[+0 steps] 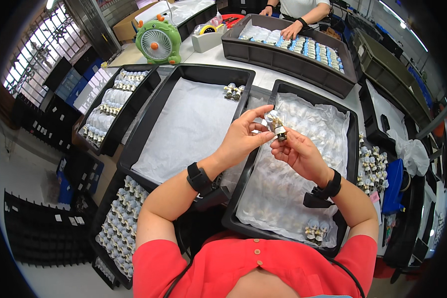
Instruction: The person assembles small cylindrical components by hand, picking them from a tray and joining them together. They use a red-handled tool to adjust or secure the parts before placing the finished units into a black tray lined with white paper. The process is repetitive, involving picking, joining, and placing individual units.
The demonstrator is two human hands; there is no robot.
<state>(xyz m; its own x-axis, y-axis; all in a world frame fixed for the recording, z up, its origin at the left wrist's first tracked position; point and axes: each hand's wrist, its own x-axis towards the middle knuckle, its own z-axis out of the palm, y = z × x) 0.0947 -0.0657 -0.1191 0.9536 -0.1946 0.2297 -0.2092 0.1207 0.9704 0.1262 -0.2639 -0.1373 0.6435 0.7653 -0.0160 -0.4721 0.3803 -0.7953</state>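
A: Small figurine (275, 124) in both hands: glossy, hard plastic look, clear film wrap round it, shiny.

B: Trays?

A: Right tray (243, 198) and left tray (149, 124), black matt plastic, smooth walls. Left one lined with white tissue paper (188, 124), matt, faintly creased. Right one holds crinkled clear wrapping (303, 149), glossy.

B: Wristbands?

A: Black wristband (199, 179), matt, rubbery. Fan (158, 40): green glossy plastic.

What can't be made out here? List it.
- Small figurine, head view: mostly wrapped by the left hand and right hand; details too small.
- Pieces under the white sheet in the right tray: only blurred lumps.
- Co-worker at the far bin: cut off by the top edge.
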